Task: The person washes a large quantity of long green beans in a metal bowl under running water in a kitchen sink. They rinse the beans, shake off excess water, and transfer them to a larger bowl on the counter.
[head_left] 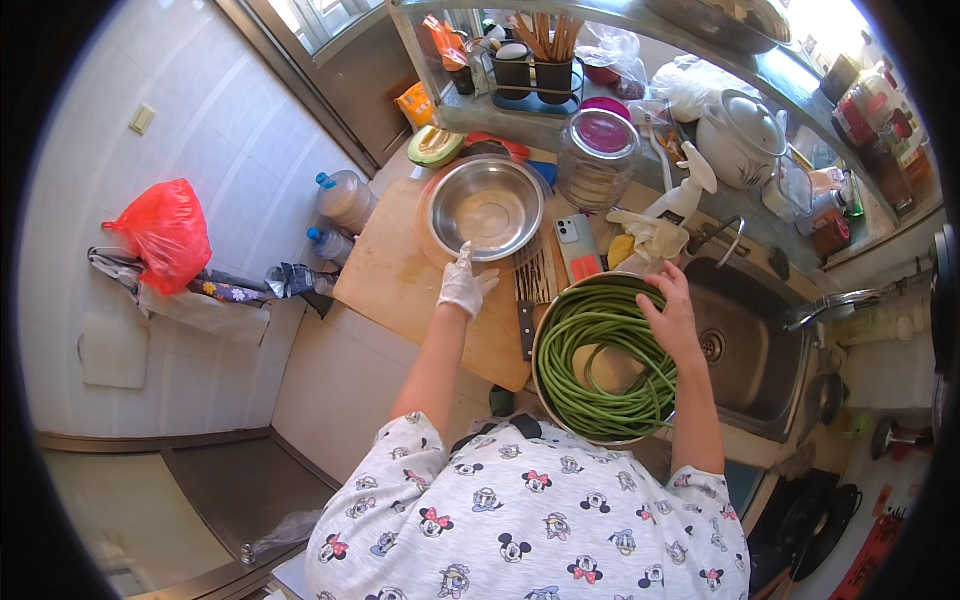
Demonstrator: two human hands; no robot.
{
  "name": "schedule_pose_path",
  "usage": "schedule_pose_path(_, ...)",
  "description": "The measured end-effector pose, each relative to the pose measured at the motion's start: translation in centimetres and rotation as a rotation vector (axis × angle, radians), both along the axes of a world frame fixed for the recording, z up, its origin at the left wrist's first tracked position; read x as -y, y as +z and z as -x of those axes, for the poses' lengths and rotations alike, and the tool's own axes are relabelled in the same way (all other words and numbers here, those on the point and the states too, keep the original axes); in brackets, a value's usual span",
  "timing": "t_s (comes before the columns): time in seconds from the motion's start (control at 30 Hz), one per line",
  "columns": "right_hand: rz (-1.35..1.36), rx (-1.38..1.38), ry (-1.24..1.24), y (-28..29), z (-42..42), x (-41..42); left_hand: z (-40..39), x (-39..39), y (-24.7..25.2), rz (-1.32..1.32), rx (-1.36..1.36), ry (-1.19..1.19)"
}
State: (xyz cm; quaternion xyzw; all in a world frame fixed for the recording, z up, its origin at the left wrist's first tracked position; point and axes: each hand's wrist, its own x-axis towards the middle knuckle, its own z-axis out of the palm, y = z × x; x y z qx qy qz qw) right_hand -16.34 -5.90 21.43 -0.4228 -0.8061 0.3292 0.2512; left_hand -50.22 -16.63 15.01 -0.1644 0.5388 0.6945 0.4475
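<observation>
My left hand (466, 286), in a thin white glove, has its fingers apart at the near rim of a stainless steel basin (486, 208). A little water seems to lie in the basin, though this is hard to tell. My bare right hand (670, 311) grips the rim of a round bowl, thumb inside and fingers outside. Coiled green long beans (574, 382) fill this bowl close to my body, around a pale tan patch. Between the two vessels lies a kitchen knife (527, 330) with a black riveted handle and patterned blade, on the wooden board (390, 277).
A phone (576, 241), a crumpled glove (656, 234) and a spray bottle (679, 187) stand or lie beyond the beans. The sink (739, 337) is at right. Further back are a lidded jar (598, 165), a cut melon or gourd (435, 147) and a crowded shelf (480, 112).
</observation>
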Motion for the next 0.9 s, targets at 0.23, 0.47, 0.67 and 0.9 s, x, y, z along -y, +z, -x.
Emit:
schedule_pose_path(0.23,0.082,-0.087,0.157,1.8,3.9,3.4,4.2,-0.1,-4.2,-0.180,-0.145,-0.028)
schedule_pose_path(0.47,0.660,-0.296,0.253,-2.4,13.6,5.5,8.1,13.7,-0.7,-0.149,-0.409,-0.007)
schedule_pose_path(0.67,1.232,-0.598,-0.213,-10.0,23.2,4.5,10.2,20.3,-0.7,0.058,-0.476,0.003)
schedule_pose_path(0.9,1.124,-0.661,-0.551,-13.9,25.5,6.6,10.2,23.9,-0.4,0.116,-0.442,0.130)
